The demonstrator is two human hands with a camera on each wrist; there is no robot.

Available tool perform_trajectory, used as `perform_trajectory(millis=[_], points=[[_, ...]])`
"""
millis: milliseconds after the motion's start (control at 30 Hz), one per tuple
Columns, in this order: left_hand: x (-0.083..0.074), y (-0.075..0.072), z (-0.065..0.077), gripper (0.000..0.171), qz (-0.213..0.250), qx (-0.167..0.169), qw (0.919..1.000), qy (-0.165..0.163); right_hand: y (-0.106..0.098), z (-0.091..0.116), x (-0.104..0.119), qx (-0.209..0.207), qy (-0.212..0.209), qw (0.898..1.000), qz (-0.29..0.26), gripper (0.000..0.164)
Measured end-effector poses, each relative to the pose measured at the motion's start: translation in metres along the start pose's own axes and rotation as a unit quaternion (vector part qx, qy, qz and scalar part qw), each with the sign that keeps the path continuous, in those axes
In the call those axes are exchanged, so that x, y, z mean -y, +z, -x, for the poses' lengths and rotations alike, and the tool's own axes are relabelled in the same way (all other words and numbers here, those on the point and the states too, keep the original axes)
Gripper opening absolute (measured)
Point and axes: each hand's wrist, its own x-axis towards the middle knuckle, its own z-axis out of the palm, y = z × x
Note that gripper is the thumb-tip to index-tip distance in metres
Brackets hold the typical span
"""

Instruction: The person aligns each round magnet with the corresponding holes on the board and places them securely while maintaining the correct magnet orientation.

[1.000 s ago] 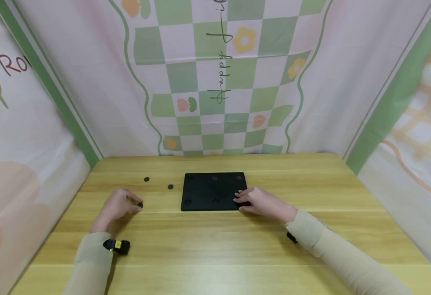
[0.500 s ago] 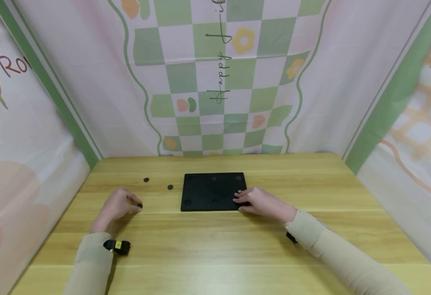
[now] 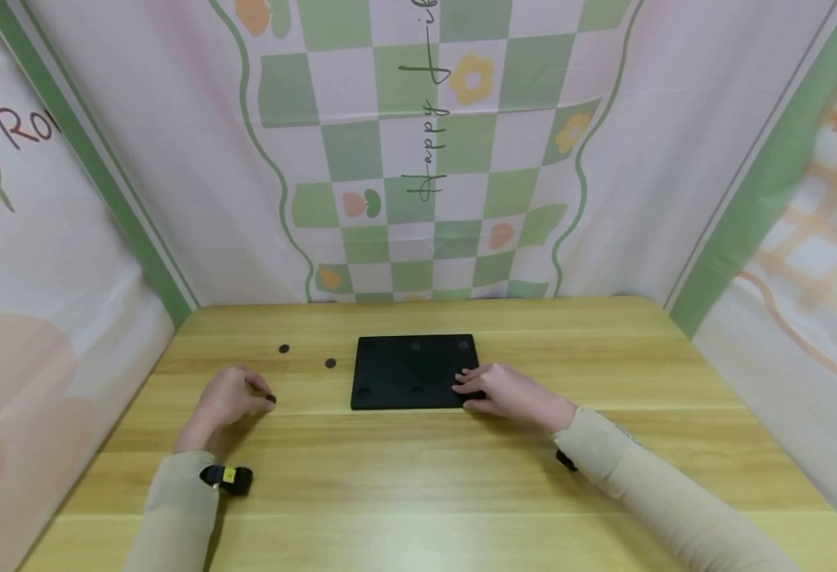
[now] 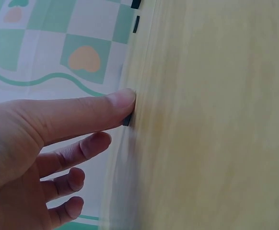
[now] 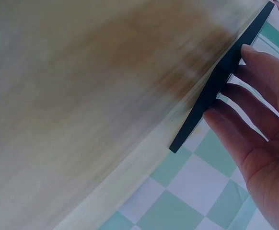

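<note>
Low on the wooden table, my left hand (image 3: 228, 396) pinches a small black disc (image 3: 271, 399) between thumb and forefinger. The left wrist view shows the thumb over that disc (image 4: 127, 120), close against the tabletop, with the other fingers loosely bent. Two more black discs lie flat beyond the left hand, one nearer the board (image 3: 331, 363) and one farther left (image 3: 284, 349). A flat black rectangular board (image 3: 414, 372) with several round marks lies at the middle. On its right end rest the fingertips of my right hand (image 3: 514, 395), thumb by the near corner.
The wooden table (image 3: 418, 485) ends at a patterned cloth backdrop (image 3: 418, 159) behind the board. More cloth hangs along the left and right sides. A dark band with a small device (image 3: 228, 478) sits at the left wrist.
</note>
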Motion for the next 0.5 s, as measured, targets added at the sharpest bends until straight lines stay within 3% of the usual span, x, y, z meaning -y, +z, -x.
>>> perform_trajectory(millis=[500], points=[[0.0010,0.0028,-0.0014,0.012,-0.004,-0.008,0.9999,0.010,-0.0004,-0.0002,0.0013,-0.002,-0.006,1.000,0.001,0.033]])
